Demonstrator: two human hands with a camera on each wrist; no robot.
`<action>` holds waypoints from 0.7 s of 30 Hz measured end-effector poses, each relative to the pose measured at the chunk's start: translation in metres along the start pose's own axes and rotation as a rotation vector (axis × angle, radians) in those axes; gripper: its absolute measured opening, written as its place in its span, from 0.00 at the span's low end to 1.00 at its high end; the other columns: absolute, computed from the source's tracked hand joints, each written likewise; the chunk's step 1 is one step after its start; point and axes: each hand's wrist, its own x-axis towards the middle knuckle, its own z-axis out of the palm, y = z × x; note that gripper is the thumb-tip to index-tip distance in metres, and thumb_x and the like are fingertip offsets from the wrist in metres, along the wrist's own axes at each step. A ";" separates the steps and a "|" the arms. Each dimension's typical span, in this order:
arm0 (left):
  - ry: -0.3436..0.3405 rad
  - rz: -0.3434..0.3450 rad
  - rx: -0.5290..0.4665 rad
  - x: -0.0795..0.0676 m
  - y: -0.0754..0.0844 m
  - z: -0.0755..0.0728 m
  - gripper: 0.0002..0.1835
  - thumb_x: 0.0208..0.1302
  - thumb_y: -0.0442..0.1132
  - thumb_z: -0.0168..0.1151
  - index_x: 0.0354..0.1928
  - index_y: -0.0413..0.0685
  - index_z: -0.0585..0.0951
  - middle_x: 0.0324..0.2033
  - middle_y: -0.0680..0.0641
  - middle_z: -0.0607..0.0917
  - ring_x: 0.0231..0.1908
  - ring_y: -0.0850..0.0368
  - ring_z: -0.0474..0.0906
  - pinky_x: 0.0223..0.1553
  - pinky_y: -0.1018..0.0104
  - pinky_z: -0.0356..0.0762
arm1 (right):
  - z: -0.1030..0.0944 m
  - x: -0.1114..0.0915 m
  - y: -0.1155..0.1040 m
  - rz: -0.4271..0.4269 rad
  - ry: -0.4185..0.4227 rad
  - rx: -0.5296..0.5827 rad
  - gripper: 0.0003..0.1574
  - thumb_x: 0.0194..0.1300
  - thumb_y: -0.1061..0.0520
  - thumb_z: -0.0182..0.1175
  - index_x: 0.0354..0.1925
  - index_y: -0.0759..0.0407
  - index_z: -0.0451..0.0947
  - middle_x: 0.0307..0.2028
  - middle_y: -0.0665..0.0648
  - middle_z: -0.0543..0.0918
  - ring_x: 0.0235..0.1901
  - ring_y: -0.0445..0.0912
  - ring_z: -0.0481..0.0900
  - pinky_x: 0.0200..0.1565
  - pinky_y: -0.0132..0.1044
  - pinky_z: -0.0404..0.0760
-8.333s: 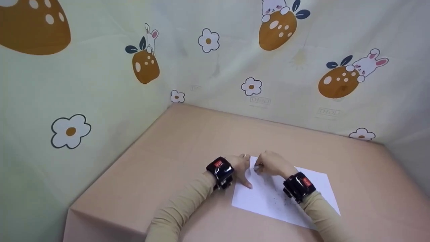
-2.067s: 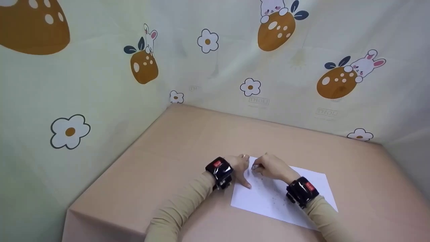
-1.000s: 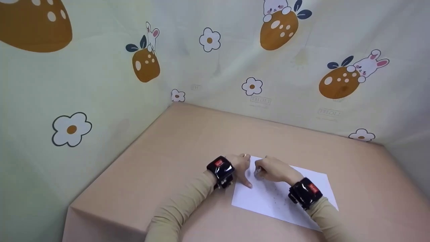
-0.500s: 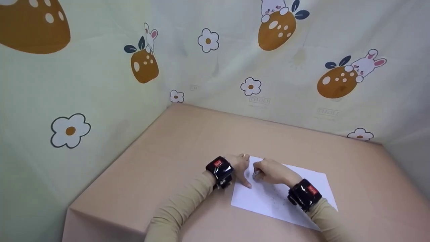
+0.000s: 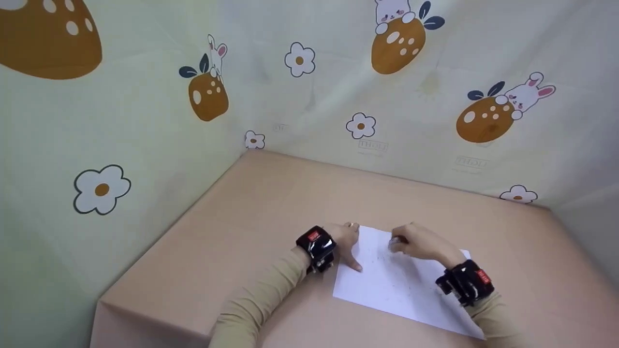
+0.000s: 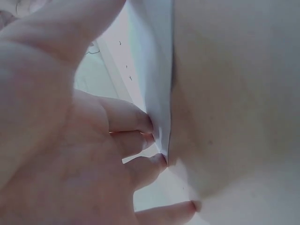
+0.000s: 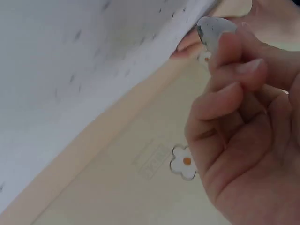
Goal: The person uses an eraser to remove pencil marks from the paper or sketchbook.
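Observation:
A white sheet of paper (image 5: 372, 290) lies on the table, scattered with small dark crumbs. My left hand (image 5: 346, 241) rests on its left edge, thumb and fingers spread apart; the left wrist view has the fingertips (image 6: 145, 123) right at the paper's edge. Over the upper middle of the sheet, my right hand (image 5: 423, 241) pinches a small white eraser (image 7: 215, 29) between thumb and curled fingers. The eraser's tip is smudged dark. In the head view most of it is hidden by the fingers.
A tan cloth covers the table (image 5: 271, 203), whose front left corner shows. Pale curtains (image 5: 154, 135) printed with flowers, rabbits and orange fruit stand along the left and back sides. A black camera (image 5: 316, 246) sits on each wrist.
My right hand has moved right with the eraser, from beside the left hand to the paper's upper middle. The left hand stays in place. Dark crumbs now show where the right hand was.

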 end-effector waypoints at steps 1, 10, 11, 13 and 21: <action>0.002 0.003 -0.008 0.000 0.000 0.000 0.58 0.50 0.69 0.63 0.72 0.38 0.53 0.75 0.45 0.52 0.75 0.51 0.47 0.75 0.64 0.47 | -0.007 -0.006 0.009 0.039 0.018 -0.001 0.04 0.59 0.63 0.62 0.27 0.58 0.80 0.23 0.49 0.80 0.23 0.33 0.70 0.27 0.25 0.71; 0.018 -0.075 0.003 -0.003 -0.016 -0.005 0.60 0.45 0.68 0.67 0.72 0.38 0.56 0.72 0.42 0.59 0.73 0.50 0.54 0.73 0.59 0.56 | -0.058 -0.084 0.078 0.522 -0.117 0.114 0.15 0.54 0.61 0.66 0.38 0.69 0.76 0.26 0.54 0.77 0.24 0.43 0.74 0.25 0.32 0.75; 0.020 -0.081 -0.004 -0.004 -0.018 -0.005 0.60 0.45 0.68 0.68 0.72 0.38 0.56 0.72 0.42 0.60 0.73 0.50 0.55 0.73 0.59 0.56 | -0.058 -0.089 0.083 0.544 -0.136 0.137 0.14 0.53 0.62 0.65 0.38 0.68 0.76 0.25 0.54 0.76 0.25 0.44 0.74 0.26 0.33 0.75; 0.029 -0.082 -0.020 -0.004 -0.022 -0.006 0.59 0.44 0.67 0.69 0.71 0.38 0.57 0.71 0.42 0.61 0.72 0.50 0.57 0.72 0.61 0.57 | -0.056 -0.096 0.092 0.584 -0.164 0.167 0.11 0.53 0.63 0.65 0.35 0.66 0.77 0.25 0.53 0.75 0.25 0.44 0.72 0.27 0.33 0.74; 0.004 -0.030 -0.001 0.005 -0.027 -0.007 0.50 0.45 0.66 0.70 0.65 0.40 0.69 0.68 0.42 0.67 0.67 0.49 0.66 0.69 0.62 0.65 | -0.048 -0.104 0.105 0.644 -0.136 0.110 0.19 0.55 0.58 0.63 0.44 0.68 0.77 0.43 0.73 0.78 0.38 0.59 0.77 0.38 0.49 0.79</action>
